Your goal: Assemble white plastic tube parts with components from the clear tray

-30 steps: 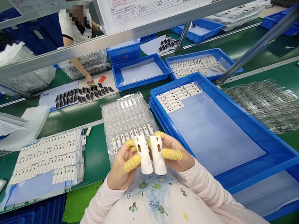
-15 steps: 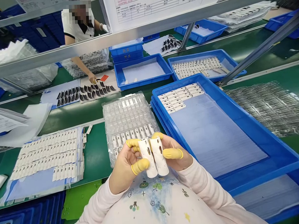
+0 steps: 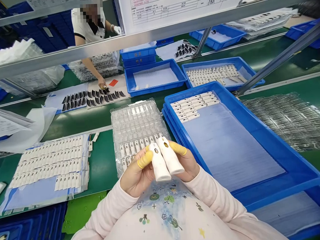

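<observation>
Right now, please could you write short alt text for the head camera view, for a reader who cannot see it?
A person's left hand and right hand, wearing yellow finger cots, hold two white moulded parts side by side above a clear plastic tray of similar parts. A large blue tray sits to the right on a green workbench, and a co-worker reaches down beyond it.

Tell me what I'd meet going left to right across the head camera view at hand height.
Rows of white parts on a blue-backed sheet, left hand in yellow finger cots, two hollow white plastic parts, right hand, large blue plastic tray.
</observation>
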A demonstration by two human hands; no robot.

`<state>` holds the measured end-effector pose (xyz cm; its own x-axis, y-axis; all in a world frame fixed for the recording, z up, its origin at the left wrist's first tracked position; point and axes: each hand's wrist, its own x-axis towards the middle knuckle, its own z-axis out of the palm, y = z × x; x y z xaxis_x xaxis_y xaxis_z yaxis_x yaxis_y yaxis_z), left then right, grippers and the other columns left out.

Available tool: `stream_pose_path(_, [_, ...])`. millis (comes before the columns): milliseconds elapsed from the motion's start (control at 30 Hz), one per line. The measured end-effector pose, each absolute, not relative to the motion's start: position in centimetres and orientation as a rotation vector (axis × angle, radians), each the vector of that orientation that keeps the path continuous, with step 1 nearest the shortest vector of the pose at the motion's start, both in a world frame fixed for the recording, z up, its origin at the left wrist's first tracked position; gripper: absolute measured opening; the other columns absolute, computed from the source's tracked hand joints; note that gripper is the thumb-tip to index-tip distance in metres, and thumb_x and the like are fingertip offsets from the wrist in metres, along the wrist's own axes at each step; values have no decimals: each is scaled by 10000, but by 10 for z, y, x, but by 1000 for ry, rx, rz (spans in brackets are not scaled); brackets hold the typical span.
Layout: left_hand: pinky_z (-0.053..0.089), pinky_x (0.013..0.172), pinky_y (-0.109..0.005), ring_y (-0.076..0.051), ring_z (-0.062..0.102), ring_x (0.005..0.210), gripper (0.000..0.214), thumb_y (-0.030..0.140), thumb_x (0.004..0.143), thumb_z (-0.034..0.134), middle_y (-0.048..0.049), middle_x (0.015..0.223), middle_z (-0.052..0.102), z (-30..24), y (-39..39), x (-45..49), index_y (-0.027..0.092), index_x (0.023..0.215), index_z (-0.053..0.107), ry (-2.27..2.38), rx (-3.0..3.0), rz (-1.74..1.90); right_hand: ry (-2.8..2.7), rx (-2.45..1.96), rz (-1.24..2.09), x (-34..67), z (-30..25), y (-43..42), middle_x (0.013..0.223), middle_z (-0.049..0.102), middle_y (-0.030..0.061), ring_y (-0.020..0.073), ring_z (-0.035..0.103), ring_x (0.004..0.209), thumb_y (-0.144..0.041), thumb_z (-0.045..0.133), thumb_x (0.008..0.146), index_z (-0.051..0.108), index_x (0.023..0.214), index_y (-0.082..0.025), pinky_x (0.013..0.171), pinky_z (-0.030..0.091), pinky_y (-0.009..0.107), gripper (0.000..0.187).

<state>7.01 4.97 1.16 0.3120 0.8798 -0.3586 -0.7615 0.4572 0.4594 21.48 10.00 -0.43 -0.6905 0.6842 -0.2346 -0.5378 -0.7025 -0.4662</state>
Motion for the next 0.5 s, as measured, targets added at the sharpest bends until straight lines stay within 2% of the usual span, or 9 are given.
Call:
stream_pose_path(100, [568,626,-83,-79,752,732,191,168,879,721,16,842,791,13,55,68,174,1066,681,556,-15,1098,-333,-572,2352,210,-8,103,795,721,16,194,687,758,-403,789,747,661,855,-194,732,597,333,267])
stream_pose_path(167, [560,606,-54,-66,760,744,238,137,962,600,20,858,802,15,56,66,195,1186,654,522,-119,1102,-218,-587,2352,209,-10,104,777,709,-9,148,657,681,-341,734,823,671,893,-198,688,601,283,171])
stream_pose_path(233, [554,598,-38,-57,759,727,281,137,995,547,26,838,802,15,56,66,210,1254,628,493,-164,1133,-126,-588,2352,208,-11,105,749,689,-30,110,610,599,-292,693,869,673,892,-200,651,596,235,97])
stream_pose_path(433, [549,625,-17,-57,758,737,372,166,930,672,33,831,804,11,57,66,220,1294,619,430,-182,1154,-225,-541,2331,207,-13,107,687,635,-48,77,562,573,-321,695,887,658,836,-194,679,591,166,141])
stream_pose_path(500, [541,616,-14,-53,753,724,331,161,947,644,23,817,802,12,58,66,195,1275,627,427,-230,1147,-239,-529,2318,205,-15,107,687,640,-54,74,565,580,-317,694,891,642,815,-201,674,591,162,148])
